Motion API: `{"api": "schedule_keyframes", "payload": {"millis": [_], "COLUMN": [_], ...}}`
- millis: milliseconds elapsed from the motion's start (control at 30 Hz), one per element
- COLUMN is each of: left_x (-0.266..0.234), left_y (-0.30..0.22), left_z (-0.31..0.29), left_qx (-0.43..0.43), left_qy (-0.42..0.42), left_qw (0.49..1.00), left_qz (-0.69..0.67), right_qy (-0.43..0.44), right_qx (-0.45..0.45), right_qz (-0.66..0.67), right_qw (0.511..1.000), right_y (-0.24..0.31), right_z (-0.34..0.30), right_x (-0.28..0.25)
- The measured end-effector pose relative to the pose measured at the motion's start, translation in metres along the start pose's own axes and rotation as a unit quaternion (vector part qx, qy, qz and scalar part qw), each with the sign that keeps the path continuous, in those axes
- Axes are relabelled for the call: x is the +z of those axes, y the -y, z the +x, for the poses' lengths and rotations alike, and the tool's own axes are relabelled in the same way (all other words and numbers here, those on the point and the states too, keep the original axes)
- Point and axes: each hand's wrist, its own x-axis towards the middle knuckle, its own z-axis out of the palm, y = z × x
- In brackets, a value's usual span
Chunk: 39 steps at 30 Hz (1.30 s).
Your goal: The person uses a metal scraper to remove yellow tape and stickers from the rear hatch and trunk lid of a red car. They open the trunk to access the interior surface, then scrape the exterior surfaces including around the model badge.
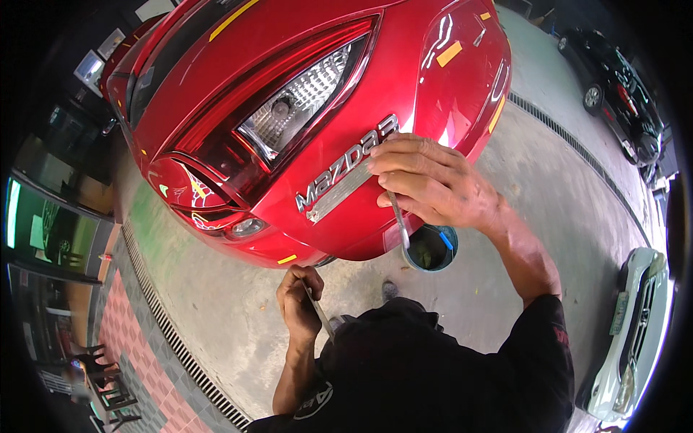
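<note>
A glossy red car [346,231] fills the upper middle, its rear corner and tail lamp [292,108] facing me. Raised chrome lettering [339,173] runs slantwise across the panel, with a strip of silvery grey tape [339,196] along its lower edge. My right hand [437,180] is at the right end of the lettering, its fingertips bent against it. A thin pale grey stick [398,220] hangs down between its closed fingers. Lower left, my left hand [299,299] is closed around a thin flat grey stick [318,313], away from the car.
Below the bumper a dark round bucket [433,265] stands on the concrete floor, a blue-handled thing [445,240] in it. Yellow tape pieces [449,53] dot the car. A black car [613,94] and a white car [626,339] stand right. Floor grates [180,346] flank the work area.
</note>
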Motion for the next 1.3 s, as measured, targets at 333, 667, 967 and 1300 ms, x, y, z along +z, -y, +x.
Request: {"api": "schedule_keyframes", "payload": {"millis": [333, 667, 967, 1300], "left_x": [0.006, 0.003, -0.018, -0.023], "left_y": [-0.039, -0.063, -0.079, -0.093], "left_z": [-0.017, -0.015, -0.015, -0.009], "left_qx": [-0.023, -0.043, -0.048, -0.017], "left_qy": [-0.003, -0.043, 0.007, -0.024], "left_qw": [0.98, 0.991, 0.993, 0.996], "left_qz": [-0.196, -0.122, -0.109, -0.083], "right_qy": [-0.141, -0.275, -0.325, -0.33], "right_qx": [0.042, 0.095, 0.275, 0.204], "right_qz": [0.142, -0.011, -0.094, -0.125], "right_qw": [0.979, 0.957, 0.9, 0.913], "right_y": [-0.004, 0.025, 0.06, 0.058], "right_z": [-0.027, -0.011, 0.007, -0.002], "right_x": [0.027, 0.042, 0.054, 0.052]}}
